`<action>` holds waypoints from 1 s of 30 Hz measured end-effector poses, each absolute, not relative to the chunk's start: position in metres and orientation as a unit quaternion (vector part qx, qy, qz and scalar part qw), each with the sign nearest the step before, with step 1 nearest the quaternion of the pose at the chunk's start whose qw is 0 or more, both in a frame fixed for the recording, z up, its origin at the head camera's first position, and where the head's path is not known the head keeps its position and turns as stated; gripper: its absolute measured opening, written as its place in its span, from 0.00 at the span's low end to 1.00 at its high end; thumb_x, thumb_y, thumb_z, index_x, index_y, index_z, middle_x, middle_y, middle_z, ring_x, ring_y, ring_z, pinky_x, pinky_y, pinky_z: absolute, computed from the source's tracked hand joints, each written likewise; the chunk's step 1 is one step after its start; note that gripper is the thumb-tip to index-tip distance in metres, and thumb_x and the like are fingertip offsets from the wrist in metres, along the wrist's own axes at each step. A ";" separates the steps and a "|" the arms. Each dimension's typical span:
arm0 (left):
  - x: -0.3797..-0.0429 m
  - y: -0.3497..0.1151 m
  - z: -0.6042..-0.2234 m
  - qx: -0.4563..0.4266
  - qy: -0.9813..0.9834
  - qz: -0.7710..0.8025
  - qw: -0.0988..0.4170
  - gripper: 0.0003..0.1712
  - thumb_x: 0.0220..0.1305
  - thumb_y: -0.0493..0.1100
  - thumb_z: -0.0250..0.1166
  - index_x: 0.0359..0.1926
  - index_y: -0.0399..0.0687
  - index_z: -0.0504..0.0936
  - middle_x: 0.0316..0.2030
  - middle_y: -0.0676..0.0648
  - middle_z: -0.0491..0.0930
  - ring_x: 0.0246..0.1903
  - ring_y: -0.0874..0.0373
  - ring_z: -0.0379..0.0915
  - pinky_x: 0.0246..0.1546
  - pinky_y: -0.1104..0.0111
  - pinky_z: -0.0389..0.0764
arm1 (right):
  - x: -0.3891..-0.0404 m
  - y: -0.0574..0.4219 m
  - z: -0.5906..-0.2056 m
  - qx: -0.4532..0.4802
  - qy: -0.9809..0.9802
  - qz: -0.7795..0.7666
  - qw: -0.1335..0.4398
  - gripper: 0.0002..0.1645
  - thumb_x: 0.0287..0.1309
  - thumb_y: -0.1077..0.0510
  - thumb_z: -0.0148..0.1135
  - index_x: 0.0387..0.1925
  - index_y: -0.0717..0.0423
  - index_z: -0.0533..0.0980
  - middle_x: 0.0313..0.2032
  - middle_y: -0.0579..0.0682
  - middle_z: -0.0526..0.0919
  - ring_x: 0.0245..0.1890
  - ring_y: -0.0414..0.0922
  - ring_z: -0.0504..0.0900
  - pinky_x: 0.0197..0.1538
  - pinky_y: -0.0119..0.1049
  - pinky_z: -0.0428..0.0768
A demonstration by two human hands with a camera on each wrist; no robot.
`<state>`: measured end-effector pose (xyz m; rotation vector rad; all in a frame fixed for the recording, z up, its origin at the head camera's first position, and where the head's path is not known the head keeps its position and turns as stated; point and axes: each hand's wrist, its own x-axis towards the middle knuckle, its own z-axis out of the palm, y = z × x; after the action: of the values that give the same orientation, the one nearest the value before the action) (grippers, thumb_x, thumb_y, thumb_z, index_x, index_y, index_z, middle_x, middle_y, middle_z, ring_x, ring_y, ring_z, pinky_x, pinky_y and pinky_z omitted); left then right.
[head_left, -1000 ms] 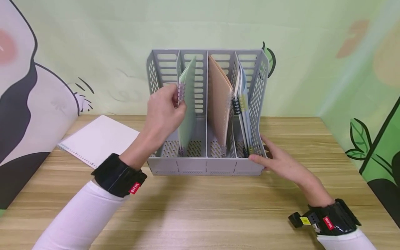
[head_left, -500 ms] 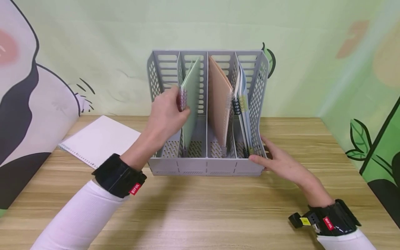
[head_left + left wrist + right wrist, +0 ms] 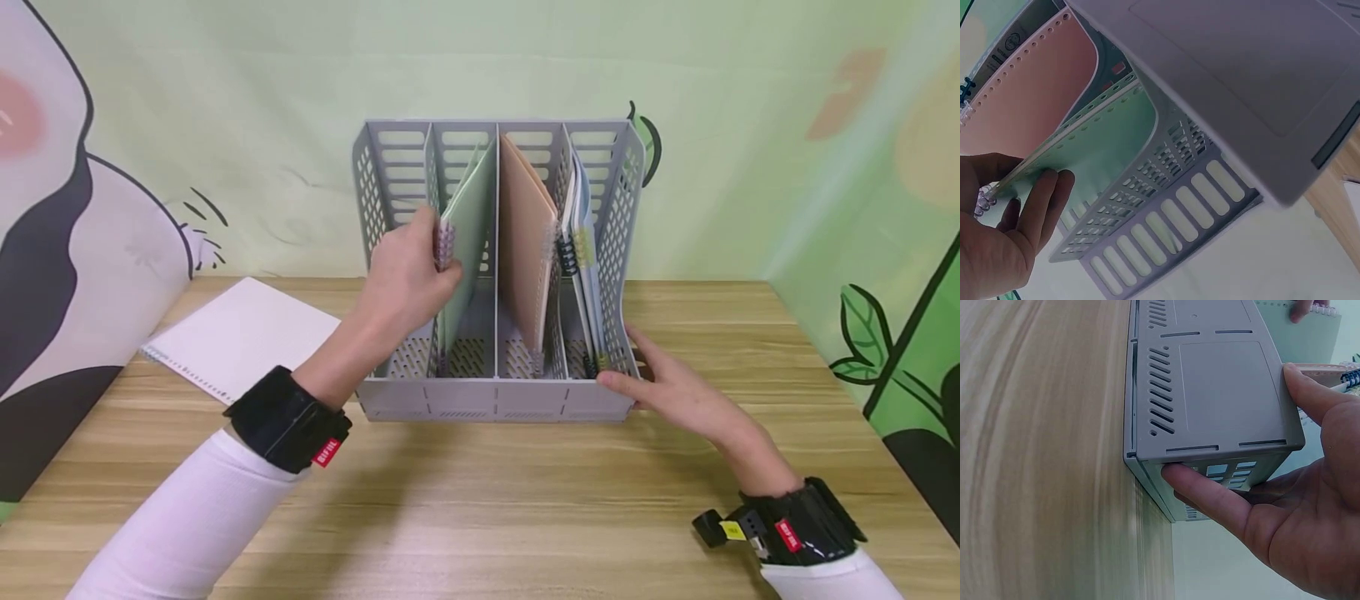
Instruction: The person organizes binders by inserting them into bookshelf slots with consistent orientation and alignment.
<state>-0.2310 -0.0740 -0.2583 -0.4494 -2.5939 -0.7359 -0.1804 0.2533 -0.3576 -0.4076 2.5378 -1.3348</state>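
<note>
My left hand [image 3: 408,271] pinches the spiral-bound edge of a green notebook [image 3: 472,237], which stands in the second compartment from the left of a grey file organizer [image 3: 528,400]. In the left wrist view, the fingers lie flat along one cover of the green notebook [image 3: 1110,134], with its coil near the palm. My right hand [image 3: 678,396] grips the organizer's front right corner. In the right wrist view, that hand's thumb [image 3: 1304,387] lies at the upper rim and its fingers [image 3: 1210,494] wrap the side wall.
An orange spiral notebook [image 3: 525,242] leans in the third compartment. Blue and white spiral notebooks [image 3: 588,258] fill the rightmost one. A white spiral notebook [image 3: 243,333] lies flat on the wooden table [image 3: 540,508], left of the organizer. A printed cloth [image 3: 247,100] hangs behind.
My left hand has shifted slightly right with the green notebook, whose upper far corner has swung right to the divider beside the orange notebook. My right hand has stayed on the organizer's corner.
</note>
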 end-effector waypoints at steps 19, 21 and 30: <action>-0.228 -0.067 -0.255 -0.175 -0.936 -0.266 0.150 0.22 0.59 0.46 0.71 0.46 0.45 0.68 0.29 0.49 0.74 0.25 0.53 0.74 0.22 0.69 0.74 | -0.180 0.253 -0.359 -0.139 0.868 -0.462 0.122 0.53 0.69 0.45 0.58 0.78 0.57 0.37 0.65 0.69 0.63 0.56 0.60 0.75 0.41 0.36 0.81; -0.227 -0.067 -0.254 -0.173 -0.936 -0.269 0.145 0.25 0.59 0.49 0.72 0.47 0.45 0.68 0.29 0.49 0.74 0.25 0.53 0.73 0.22 0.68 0.73 | -0.180 0.253 -0.359 -0.141 0.868 -0.461 0.120 0.53 0.69 0.45 0.58 0.78 0.57 0.37 0.65 0.69 0.62 0.56 0.60 0.75 0.41 0.37 0.81; -0.225 -0.065 -0.255 -0.160 -0.946 -0.249 0.132 0.32 0.56 0.64 0.71 0.44 0.49 0.66 0.29 0.49 0.72 0.24 0.54 0.68 0.22 0.68 0.67 | -0.181 0.253 -0.359 -0.142 0.865 -0.466 0.122 0.54 0.68 0.44 0.59 0.78 0.56 0.37 0.65 0.69 0.62 0.56 0.60 0.74 0.42 0.39 0.81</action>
<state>-0.2246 -0.0652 -0.2545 -0.4648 -2.7463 -0.7233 -0.1813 0.2534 -0.3591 -0.4149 2.5238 -1.3605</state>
